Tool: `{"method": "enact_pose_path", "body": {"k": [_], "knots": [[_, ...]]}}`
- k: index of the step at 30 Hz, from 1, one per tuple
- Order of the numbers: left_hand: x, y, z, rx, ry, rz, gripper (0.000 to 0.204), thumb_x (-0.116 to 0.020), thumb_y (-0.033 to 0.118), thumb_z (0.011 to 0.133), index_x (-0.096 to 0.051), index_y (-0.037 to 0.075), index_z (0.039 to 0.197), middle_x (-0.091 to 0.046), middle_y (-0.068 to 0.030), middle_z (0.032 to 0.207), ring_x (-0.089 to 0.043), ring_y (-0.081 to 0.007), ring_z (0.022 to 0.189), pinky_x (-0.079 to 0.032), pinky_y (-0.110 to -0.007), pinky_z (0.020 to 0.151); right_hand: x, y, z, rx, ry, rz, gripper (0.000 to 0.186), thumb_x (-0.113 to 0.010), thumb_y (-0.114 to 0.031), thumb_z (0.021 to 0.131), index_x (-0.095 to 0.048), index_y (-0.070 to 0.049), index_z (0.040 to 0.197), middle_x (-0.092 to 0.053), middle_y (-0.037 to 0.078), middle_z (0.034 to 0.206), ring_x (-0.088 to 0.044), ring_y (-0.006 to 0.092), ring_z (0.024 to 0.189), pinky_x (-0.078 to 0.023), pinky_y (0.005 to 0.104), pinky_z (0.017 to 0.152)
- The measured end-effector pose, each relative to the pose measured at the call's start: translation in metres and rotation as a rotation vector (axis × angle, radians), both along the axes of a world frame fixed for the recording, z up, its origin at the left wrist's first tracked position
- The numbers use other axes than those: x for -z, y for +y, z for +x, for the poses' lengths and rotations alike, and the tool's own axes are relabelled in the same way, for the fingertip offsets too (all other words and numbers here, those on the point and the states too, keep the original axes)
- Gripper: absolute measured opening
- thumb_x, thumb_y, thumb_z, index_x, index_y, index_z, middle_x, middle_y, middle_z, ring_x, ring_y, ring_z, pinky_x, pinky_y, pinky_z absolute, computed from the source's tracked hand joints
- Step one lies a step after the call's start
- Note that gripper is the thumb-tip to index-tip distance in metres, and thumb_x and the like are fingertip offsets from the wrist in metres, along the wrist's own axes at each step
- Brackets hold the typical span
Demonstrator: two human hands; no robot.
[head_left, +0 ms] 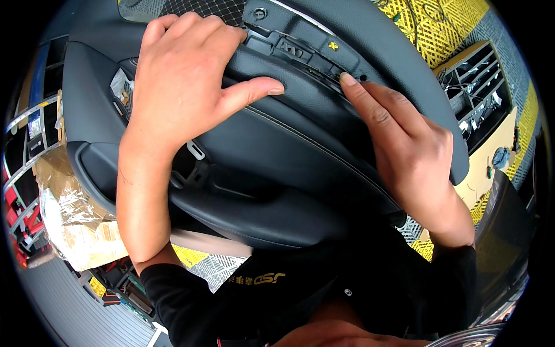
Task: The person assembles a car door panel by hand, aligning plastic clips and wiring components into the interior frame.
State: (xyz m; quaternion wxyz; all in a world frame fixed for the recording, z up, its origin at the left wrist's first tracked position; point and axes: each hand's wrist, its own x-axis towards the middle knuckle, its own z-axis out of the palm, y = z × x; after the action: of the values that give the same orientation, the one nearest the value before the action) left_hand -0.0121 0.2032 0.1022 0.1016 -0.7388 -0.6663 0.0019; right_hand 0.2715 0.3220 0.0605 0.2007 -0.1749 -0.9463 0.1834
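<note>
A large black car door panel (pixel 324 136) with pale stitching fills the middle of the head view. My left hand (pixel 182 75) lies across its upper left part, fingers together and thumb stretched out to the right, with nothing seen in it. Along the panel's upper part runs a recess (pixel 295 49) of black plastic with moulded slots and a small yellow clip (pixel 333 45). My right hand (pixel 410 139) has its fingers pressed together, the index fingertip at the recess's right end. Its thumb and anything it pinches are hidden.
Beyond the panel lies yellow and grey floor tiling (pixel 425 29). At right stands a divided tray (pixel 474 81) with small parts, next to a tan board (pixel 483 168). A cardboard box (pixel 87 237) wrapped in clear plastic and a metal rack (pixel 34 147) are at left.
</note>
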Motion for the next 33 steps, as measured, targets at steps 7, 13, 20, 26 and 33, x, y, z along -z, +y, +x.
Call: {"method": "enact_pose_path", "body": {"k": [7,13,20,26,33], "knots": [[-0.003,0.003,0.001,0.014,0.006,-0.016,0.07,-0.09,0.061,0.08,-0.079,0.002,0.114,-0.074,-0.011,0.104,-0.069,-0.0338,0.104,-0.046,-0.045,0.106,0.007,-0.004,-0.001,0.03,-0.026,0.064,0.056,-0.076,0.008,0.091,-0.081,-0.016,0.141,-0.081,0.006,0.116,-0.081,0.0268,0.089,-0.067,0.0376,0.074],[0.001,0.001,0.0,0.015,-0.002,0.003,0.07,-0.09,0.062,0.08,-0.078,0.002,0.114,-0.073,-0.0106,0.104,-0.068,-0.0335,0.104,-0.046,-0.046,0.106,0.012,-0.002,0.001,0.028,-0.022,-0.069,0.055,-0.076,0.007,0.093,-0.08,-0.016,0.142,-0.081,0.008,0.117,-0.081,0.0295,0.09,-0.067,0.0383,0.075],[0.003,-0.004,-0.001,-0.002,-0.014,0.003,0.069,-0.09,0.062,0.08,-0.078,0.002,0.113,-0.073,-0.0101,0.104,-0.068,-0.0338,0.104,-0.046,-0.046,0.107,0.009,0.008,0.0,-0.036,-0.04,-0.202,0.053,-0.074,0.007,0.096,-0.077,-0.015,0.145,-0.081,0.012,0.121,-0.081,0.035,0.098,-0.067,0.0413,0.082],[0.005,-0.006,-0.001,-0.008,0.01,0.002,0.069,-0.09,0.061,0.081,-0.079,0.002,0.115,-0.074,-0.0112,0.106,-0.069,-0.0343,0.107,-0.046,-0.046,0.109,0.0,0.026,0.0,-0.135,-0.055,-0.301,0.051,-0.071,0.008,0.098,-0.077,-0.012,0.145,-0.08,0.016,0.124,-0.081,0.0376,0.101,-0.064,0.0423,0.084],[0.001,-0.004,-0.001,-0.013,0.009,-0.005,0.069,-0.09,0.061,0.081,-0.079,0.002,0.116,-0.075,-0.0122,0.108,-0.069,-0.0358,0.108,-0.046,-0.046,0.109,0.029,0.007,0.003,-0.071,0.13,-0.17,0.051,-0.073,0.011,0.097,-0.078,-0.009,0.143,-0.08,0.018,0.124,-0.081,0.0339,0.104,-0.066,0.0384,0.087]]}}
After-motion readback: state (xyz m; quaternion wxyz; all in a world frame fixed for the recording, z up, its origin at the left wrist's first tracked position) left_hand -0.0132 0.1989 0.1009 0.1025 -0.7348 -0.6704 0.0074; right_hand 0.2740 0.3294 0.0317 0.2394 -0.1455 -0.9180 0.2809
